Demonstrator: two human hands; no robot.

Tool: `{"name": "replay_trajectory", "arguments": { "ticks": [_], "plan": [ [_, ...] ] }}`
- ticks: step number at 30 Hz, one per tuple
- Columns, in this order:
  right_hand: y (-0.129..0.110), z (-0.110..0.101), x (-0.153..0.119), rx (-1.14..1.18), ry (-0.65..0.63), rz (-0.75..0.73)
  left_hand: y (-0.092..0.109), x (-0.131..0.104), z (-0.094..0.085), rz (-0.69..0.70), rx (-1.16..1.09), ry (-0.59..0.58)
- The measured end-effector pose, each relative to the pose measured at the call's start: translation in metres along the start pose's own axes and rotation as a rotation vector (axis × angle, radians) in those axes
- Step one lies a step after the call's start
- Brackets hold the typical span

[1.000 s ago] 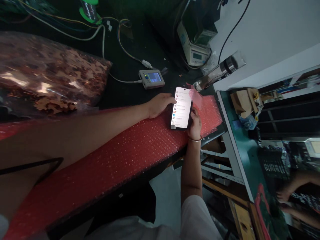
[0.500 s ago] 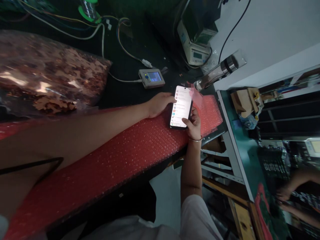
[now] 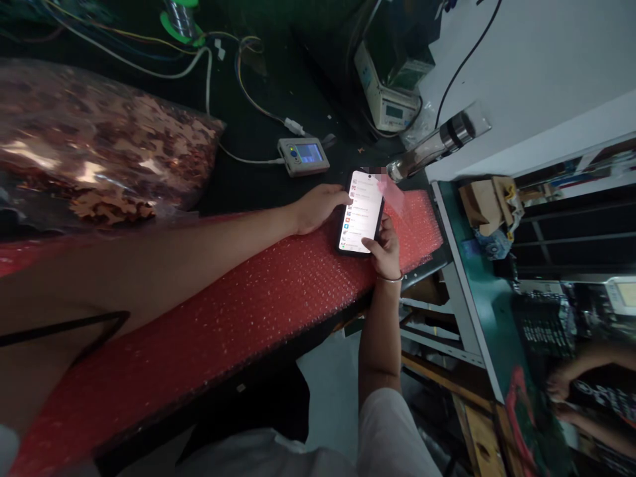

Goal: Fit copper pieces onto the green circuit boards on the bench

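A smartphone [image 3: 360, 215] with a lit white list on its screen is held upright over red bubble wrap [image 3: 238, 298]. From the left edge my left hand [image 3: 320, 209] grips it, thumb on the screen's side and the other fingers hidden behind. My right hand [image 3: 385, 245], with a bracelet at the wrist, wraps the lower right side, its thumb over the bottom of the screen. Just beyond the phone lies a small grey handheld device [image 3: 304, 156] with a lit display and cables plugged in.
A clear bag of copper-coloured pieces [image 3: 109, 146] fills the left. Behind are a solder wire spool [image 3: 181, 20] and a digital scale [image 3: 390, 106]. A glass bottle [image 3: 437, 142] stands by the wall. At right, another person's hands [image 3: 561, 391] are over a green bench [image 3: 489, 291].
Both hands keep the phone in nearly the same place, and its list looks the same. The view has shifted very slightly. The other person's hands at the right have moved a little.
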State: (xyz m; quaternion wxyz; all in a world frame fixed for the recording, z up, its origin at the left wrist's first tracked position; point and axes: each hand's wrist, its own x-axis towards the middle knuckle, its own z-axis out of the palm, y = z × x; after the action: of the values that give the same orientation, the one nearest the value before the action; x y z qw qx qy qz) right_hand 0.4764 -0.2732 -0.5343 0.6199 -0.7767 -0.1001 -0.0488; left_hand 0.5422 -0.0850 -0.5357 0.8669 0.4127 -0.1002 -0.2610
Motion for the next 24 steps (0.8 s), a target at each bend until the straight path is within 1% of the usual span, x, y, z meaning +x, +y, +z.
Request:
{"name": "replay_trajectory", "arguments": {
  "ticks": [3, 8, 12, 15, 19, 24],
  "plan": [
    [0.0017, -0.0011, -0.0002, -0.008, 0.008, -0.010, 0.0006, -0.0003, 0.0006, -0.008, 0.009, 0.003],
    [0.0022, -0.0021, 0.0002, -0.019, -0.005, -0.027, 0.0028, -0.0015, 0.0018, -0.030, -0.023, 0.042],
    [0.0001, -0.0024, 0.0013, -0.064, -0.015, -0.048, 0.0043, -0.0025, 0.0026, -0.036, -0.016, 0.014],
    [-0.0005, -0.0019, 0.0014, -0.051, -0.006, -0.059, 0.0042, -0.0028, 0.0031, -0.029, 0.009, 0.006],
    [0.0008, -0.0014, 0.0003, 0.000, 0.005, -0.040, 0.0030, -0.0026, 0.0033, -0.011, 0.014, 0.009],
    [0.0001, -0.0006, -0.0009, -0.009, 0.013, 0.000, 0.0021, -0.0019, 0.0027, -0.006, -0.039, -0.013]
  ]
}}
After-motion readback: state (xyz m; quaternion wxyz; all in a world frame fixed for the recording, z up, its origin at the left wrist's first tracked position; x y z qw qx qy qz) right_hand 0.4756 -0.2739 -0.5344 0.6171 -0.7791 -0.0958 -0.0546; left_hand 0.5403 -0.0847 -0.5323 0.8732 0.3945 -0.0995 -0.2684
